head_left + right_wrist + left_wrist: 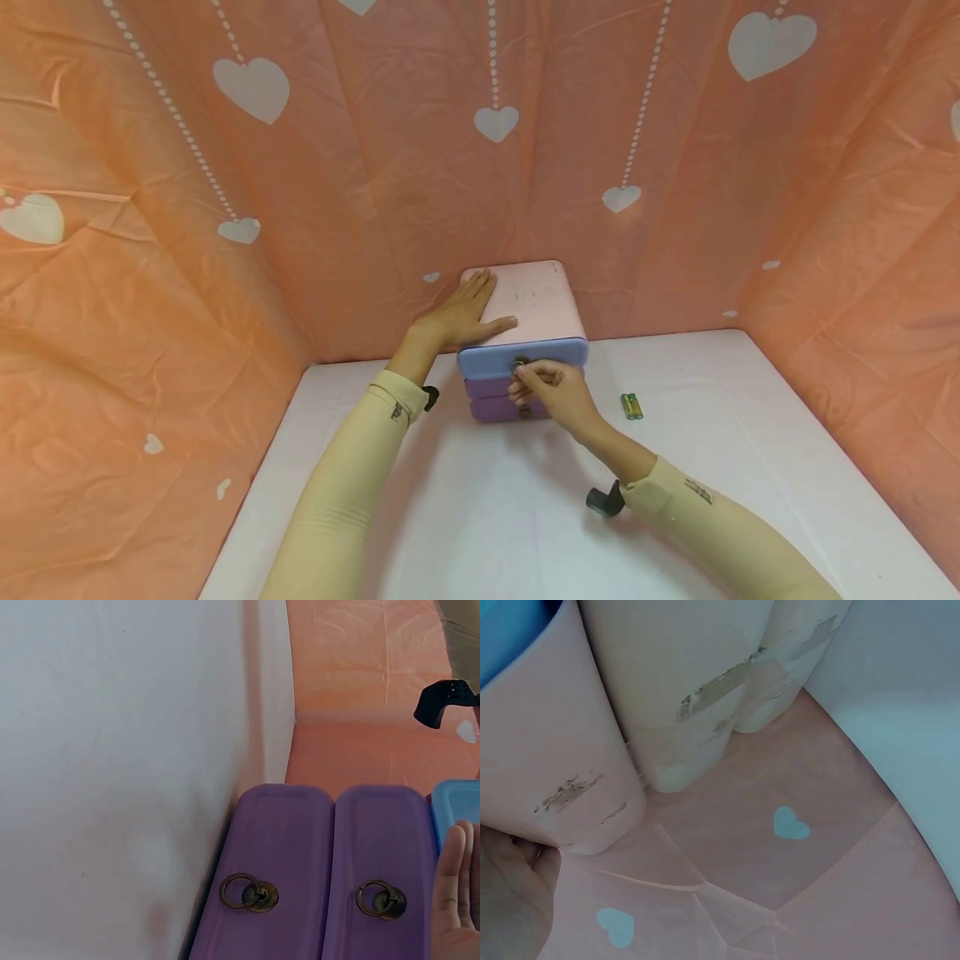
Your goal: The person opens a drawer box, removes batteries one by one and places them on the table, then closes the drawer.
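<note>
A small drawer cabinet [534, 300] with a pink top stands against the back curtain. Its top drawer [487, 362] is blue, and the two lower drawers [281, 825] are purple with brass ring pulls [238, 891]. My left hand [461, 317] lies on the pink top with fingers spread and thumb out to the right. At the blue front, my right hand [558, 392] pinches the ring pull [519, 364] between thumb and index finger. The left wrist view shows the cabinet's side [562, 772], scuffed, with part of the left hand at the lower left.
Two green-and-gold batteries [632, 406] lie side by side on the white table [480, 517], right of the cabinet. Orange curtains [405, 167] with white hearts enclose the back and both sides. A black wrist mount [604, 500] hangs by the right sleeve.
</note>
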### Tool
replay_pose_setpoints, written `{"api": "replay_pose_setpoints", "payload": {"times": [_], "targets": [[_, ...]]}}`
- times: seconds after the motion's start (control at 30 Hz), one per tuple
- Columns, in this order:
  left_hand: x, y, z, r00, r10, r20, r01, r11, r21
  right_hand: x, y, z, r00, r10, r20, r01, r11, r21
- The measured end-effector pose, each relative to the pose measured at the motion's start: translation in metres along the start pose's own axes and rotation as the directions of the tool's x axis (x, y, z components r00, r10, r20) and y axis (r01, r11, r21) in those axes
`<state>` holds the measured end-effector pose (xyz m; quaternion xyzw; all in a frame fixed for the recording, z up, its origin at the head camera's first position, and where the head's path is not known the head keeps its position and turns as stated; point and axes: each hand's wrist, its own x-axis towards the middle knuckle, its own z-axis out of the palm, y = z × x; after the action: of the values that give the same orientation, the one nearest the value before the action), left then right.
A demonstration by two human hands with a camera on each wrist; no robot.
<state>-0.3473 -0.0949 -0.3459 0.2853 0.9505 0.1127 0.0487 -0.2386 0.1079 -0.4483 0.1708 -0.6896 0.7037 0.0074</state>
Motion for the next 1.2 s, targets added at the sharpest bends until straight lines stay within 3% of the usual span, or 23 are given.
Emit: {"api": "replay_pose_setpoints", "payload": {"times": [1.2], "targets": [[-0.0018,0.002,-0.0034,1.0,-0.001,0.016,0.001,1.0,-0.013,0.0083,0.0016,0.0007,0.999,-0.017,-0.032,0.018,0.999,0.044]]}}
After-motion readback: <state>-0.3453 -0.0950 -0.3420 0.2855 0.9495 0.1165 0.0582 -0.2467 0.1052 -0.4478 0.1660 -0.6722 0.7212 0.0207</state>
